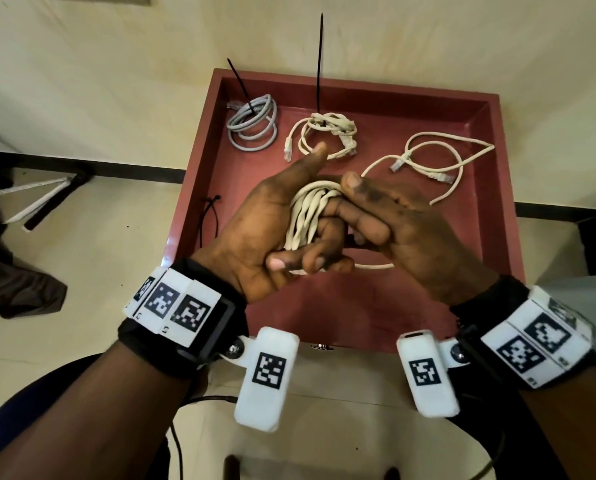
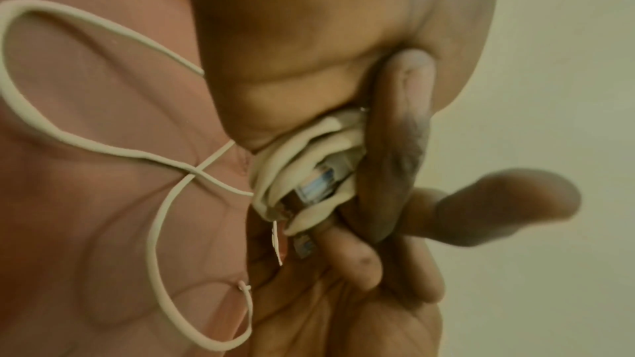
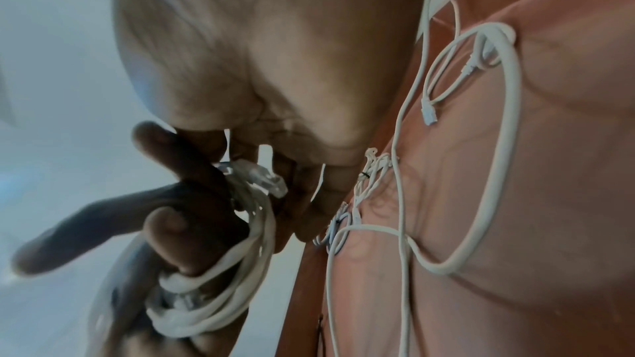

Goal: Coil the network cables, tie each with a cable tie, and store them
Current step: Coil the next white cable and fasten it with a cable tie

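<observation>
Over the red tray, my left hand holds a cream network cable coil, fingers curled round its loops and thumb pointing up. My right hand grips the same coil from the right, thumb pressed on top. The cable's tail trails under the right hand. The left wrist view shows the coil with a clear plug tucked inside it. In the right wrist view, another plug sticks out of the coil.
In the tray lie a grey coil and a cream coil, each bound with a black tie with a long tail. A loose cream cable sprawls at the right. Spare black ties lie by the left wall.
</observation>
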